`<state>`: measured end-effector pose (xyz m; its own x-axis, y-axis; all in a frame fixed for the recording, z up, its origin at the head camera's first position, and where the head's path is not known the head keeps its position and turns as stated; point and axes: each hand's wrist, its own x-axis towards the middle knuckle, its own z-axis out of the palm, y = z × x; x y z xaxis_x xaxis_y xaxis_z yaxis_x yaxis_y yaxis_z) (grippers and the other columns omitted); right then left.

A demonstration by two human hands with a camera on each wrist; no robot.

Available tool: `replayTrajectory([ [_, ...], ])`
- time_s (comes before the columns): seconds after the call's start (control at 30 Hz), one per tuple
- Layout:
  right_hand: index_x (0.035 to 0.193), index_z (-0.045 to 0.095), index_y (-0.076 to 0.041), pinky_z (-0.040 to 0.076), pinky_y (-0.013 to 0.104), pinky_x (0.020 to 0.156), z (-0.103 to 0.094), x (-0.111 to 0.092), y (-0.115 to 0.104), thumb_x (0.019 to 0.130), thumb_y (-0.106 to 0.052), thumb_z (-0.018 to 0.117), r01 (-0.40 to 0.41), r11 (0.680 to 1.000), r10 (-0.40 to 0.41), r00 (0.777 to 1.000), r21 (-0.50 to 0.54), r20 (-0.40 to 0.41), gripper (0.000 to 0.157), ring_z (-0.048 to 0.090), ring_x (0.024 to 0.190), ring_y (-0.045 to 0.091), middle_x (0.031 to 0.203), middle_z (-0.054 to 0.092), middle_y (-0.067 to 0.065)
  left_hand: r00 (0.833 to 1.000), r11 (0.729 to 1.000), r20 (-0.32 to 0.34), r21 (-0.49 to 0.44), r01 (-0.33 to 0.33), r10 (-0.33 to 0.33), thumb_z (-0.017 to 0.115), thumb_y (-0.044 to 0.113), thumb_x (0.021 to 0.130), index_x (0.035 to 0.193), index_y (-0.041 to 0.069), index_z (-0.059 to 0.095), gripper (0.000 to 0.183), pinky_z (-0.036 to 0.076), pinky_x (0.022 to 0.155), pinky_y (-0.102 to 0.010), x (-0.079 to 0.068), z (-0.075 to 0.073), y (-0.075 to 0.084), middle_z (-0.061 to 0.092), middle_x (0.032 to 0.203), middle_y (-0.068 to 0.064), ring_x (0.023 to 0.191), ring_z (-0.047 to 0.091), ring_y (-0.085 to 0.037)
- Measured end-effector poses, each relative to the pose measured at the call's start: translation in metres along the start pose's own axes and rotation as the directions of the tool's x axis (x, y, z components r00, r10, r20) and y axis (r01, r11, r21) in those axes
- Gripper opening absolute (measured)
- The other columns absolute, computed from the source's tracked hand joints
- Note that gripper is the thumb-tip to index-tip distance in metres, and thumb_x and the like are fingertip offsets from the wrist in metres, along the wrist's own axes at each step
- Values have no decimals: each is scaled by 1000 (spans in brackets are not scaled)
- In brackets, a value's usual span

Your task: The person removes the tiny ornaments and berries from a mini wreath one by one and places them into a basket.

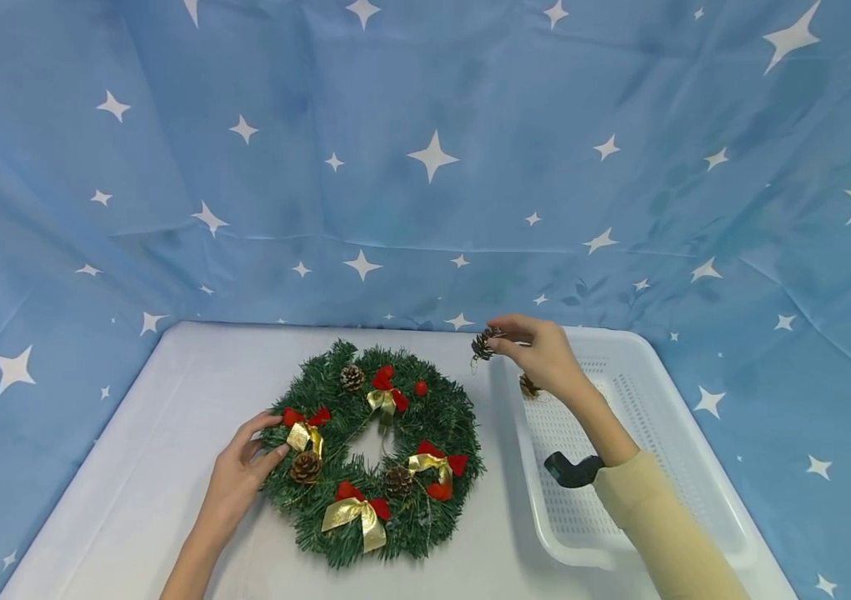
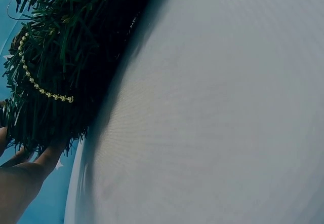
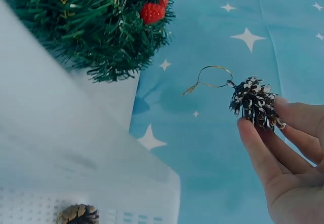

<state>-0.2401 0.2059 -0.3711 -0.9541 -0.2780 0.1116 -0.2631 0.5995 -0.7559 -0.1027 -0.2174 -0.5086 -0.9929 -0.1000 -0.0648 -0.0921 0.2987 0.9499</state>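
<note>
A green wreath [image 1: 425, 375] lies on the white table, trimmed with pinecones [image 1: 306, 467], red-and-gold bows [image 1: 356, 518] and red berries. My left hand [image 1: 243, 467] grips its left edge, thumb and fingers curled at the greenery beside a bow. In the left wrist view, fingers [image 2: 50, 155] press into the wreath's needles near a gold bead string [image 2: 38, 86]. Up between the wreath and the basket, my right hand [image 1: 545, 354] pinches a white-tipped pinecone [image 3: 254, 102] by thumb and fingertips. A gold loop of cord [image 3: 215, 85] dangles from the pinecone.
To the right stands a white perforated plastic basket [image 1: 533, 492]. Another pinecone [image 1: 528, 387] lies inside it by the left wall. A black strap-like piece [image 1: 571, 471] shows at the right wrist. Behind the table hangs a blue star-printed cloth [image 1: 395, 200].
</note>
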Motion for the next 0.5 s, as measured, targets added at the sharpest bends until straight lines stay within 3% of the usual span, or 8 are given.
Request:
replayTrajectory([
  [0.37,136,66,-11,60,53,95,-26,-11,19,101,-26,69,-24,999,23,999,-30,-28,38,68,121,35,129,71,16,1000,1000,4,20,-19,19,68,33,101,148,16,51,53,37,120,-59,3,4,1,29,169,-9,147,37,-49],
  [0.5,137,65,-10,58,55,98,-33,-14,26,101,-28,68,-42,998,41,999,-37,-27,41,66,124,37,132,69,17,1000,1000,-7,26,6,-6,68,34,101,149,18,50,53,39,118,-59,0,1,0,28,169,-8,147,36,-49],
])
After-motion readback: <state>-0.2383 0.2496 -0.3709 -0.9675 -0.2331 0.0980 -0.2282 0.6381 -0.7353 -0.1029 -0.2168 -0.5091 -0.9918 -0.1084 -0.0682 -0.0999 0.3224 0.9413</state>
